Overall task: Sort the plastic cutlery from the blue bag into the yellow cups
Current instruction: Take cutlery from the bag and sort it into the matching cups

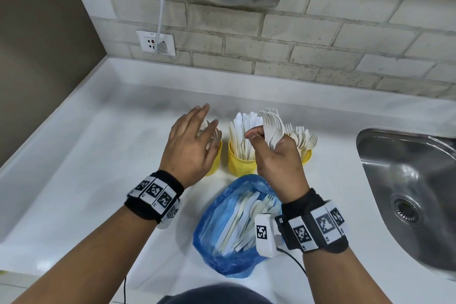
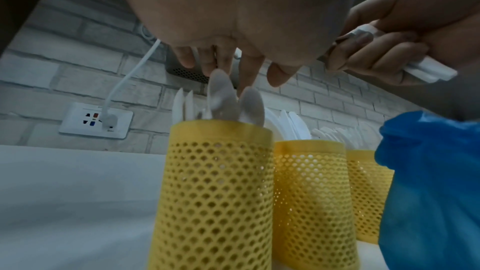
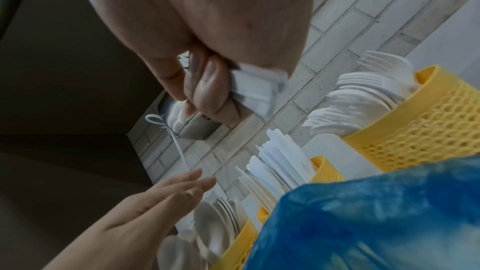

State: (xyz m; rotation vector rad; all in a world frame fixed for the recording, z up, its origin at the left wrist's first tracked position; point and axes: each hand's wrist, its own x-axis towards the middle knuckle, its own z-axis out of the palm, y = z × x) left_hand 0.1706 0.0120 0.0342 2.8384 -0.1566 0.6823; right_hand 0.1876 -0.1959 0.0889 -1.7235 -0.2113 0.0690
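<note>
left hand (image 1: pixel 191 142) hovering relaxed over spoon cup (image 2: pixel 215 192) | right hand (image 1: pixel 276 158) clutching fork bundle (image 1: pixel 271 128) | blue bag (image 1: pixel 222 242) lying on worktop (image 1: pixel 98 180)

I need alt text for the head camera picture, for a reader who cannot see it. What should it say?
A person's right hand grips a bunch of white plastic forks above three yellow cups of sorted cutlery, while the open left hand hovers over the leftmost cup. An open blue bag holding more cutlery lies nearer on the white counter, with a steel sink at the right.
</note>
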